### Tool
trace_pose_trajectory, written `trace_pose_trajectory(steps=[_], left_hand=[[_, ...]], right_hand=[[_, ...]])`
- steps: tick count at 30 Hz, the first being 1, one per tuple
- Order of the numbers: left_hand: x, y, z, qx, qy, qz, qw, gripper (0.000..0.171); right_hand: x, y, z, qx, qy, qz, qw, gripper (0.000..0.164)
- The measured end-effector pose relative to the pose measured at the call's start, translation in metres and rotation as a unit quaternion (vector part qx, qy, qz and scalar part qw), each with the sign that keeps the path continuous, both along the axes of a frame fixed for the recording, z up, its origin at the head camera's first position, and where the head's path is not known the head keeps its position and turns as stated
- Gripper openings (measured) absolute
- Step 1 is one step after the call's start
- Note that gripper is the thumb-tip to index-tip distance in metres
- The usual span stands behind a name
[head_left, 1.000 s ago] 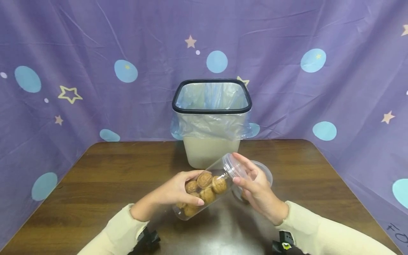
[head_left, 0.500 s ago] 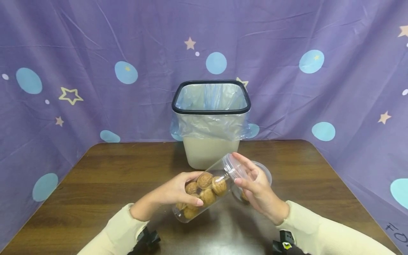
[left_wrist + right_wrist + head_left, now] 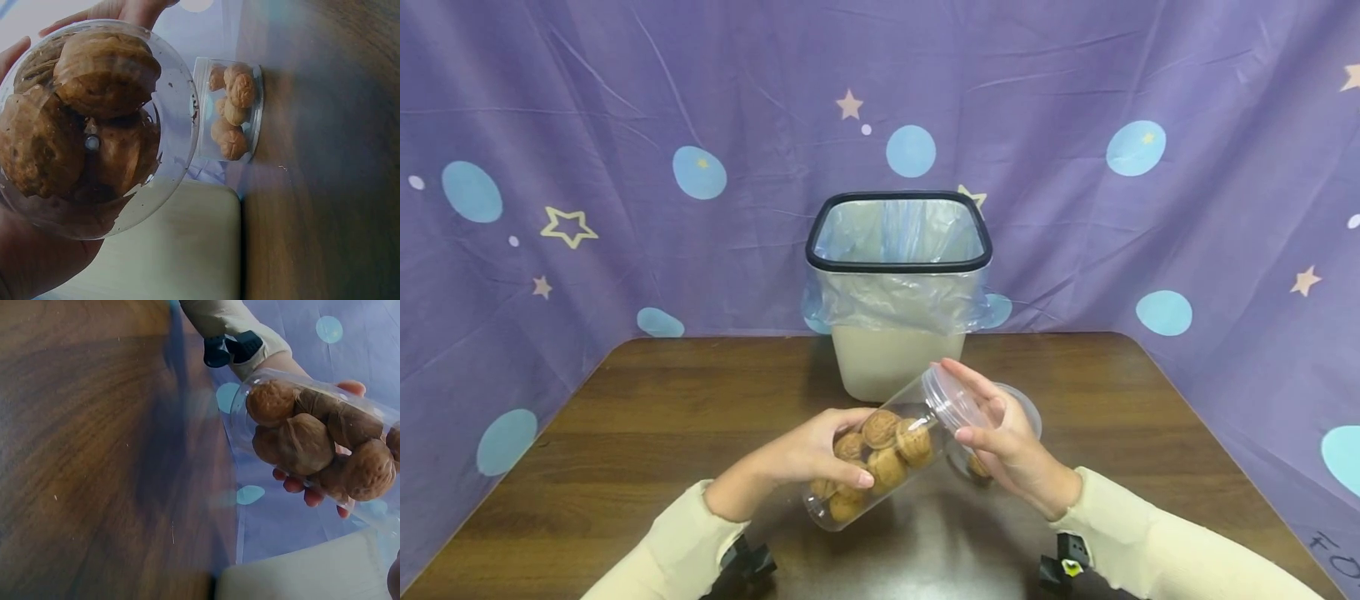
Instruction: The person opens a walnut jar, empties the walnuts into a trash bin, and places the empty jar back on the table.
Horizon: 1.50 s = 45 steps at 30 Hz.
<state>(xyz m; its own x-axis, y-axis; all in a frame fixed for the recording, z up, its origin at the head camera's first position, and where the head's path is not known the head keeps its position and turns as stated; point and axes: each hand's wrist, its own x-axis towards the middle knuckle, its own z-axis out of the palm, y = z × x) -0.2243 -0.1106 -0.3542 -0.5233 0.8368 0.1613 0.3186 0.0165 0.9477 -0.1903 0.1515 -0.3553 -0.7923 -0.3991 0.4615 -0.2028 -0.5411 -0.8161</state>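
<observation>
- Under the hands we see a dark wooden surface (image 3: 700,392), its grain running mostly sideways, with a pale shine nearest us.
- Around it hangs a purple cloth (image 3: 760,125) printed with blue ovals and stars, creased at back and sides.
- At the far middle stands a cream bin (image 3: 898,354) with a black rim (image 3: 898,267) and a bluish bag (image 3: 898,298) folded over.
- Slanting above the surface between the hands, we find the jar (image 3: 910,404), clear, with walnuts (image 3: 886,468) inside, its lid (image 3: 950,396) end raised toward our right.
- We see the left hand (image 3: 816,450) wrapped round the jar's body and the right hand (image 3: 1003,442) gripping the lid between thumb and fingers.
- Just behind the right hand, another jar (image 3: 208,112) of walnuts stands upright.
- Rounded corners end the far edge; the side edges spread toward us.
- For moving, we have broad wood outside both sleeves (image 3: 662,542); ahead, the bin takes up the middle.
</observation>
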Motion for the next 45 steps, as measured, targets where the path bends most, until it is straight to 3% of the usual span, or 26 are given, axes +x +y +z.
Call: trace_pose_trajectory(steps=[7, 19, 24, 28, 32, 35, 41, 45], left_hand=[[0.000, -0.001, -0.004, 0.004, -0.012, 0.006, 0.9999, 0.059], [0.002, -0.004, -0.006, 0.009, 0.026, 0.044, 0.9987, 0.058], [0.001, -0.008, -0.003, 0.007, 0.052, 0.071, 0.9961, 0.059], [0.000, -0.009, -0.002, -0.006, 0.061, 0.107, 0.9924, 0.059], [0.001, -0.010, -0.002, -0.022, 0.073, 0.158, 0.9845, 0.062], [0.002, -0.009, -0.003, -0.035, 0.103, 0.199, 0.9740, 0.066], [0.004, -0.006, -0.002, -0.074, 0.199, 0.252, 0.9442, 0.075], [0.004, -0.005, -0.003, -0.085, 0.230, 0.258, 0.9347, 0.077]], right_hand=[[-0.005, 0.002, -0.003, 0.013, 0.002, 0.030, 0.999, 0.082], [-0.012, 0.002, -0.006, 0.018, -0.008, 0.070, 0.997, 0.091], [-0.009, -0.002, -0.002, 0.027, -0.021, 0.056, 0.998, 0.097], [-0.002, -0.004, 0.004, 0.032, -0.057, 0.007, 0.998, 0.097], [0.006, -0.010, 0.010, 0.040, -0.097, -0.067, 0.992, 0.092], [0.010, -0.015, 0.013, 0.048, -0.121, -0.110, 0.985, 0.087], [0.017, -0.022, 0.017, 0.063, -0.150, -0.149, 0.975, 0.084], [0.020, -0.025, 0.019, 0.061, -0.168, -0.164, 0.970, 0.079]])
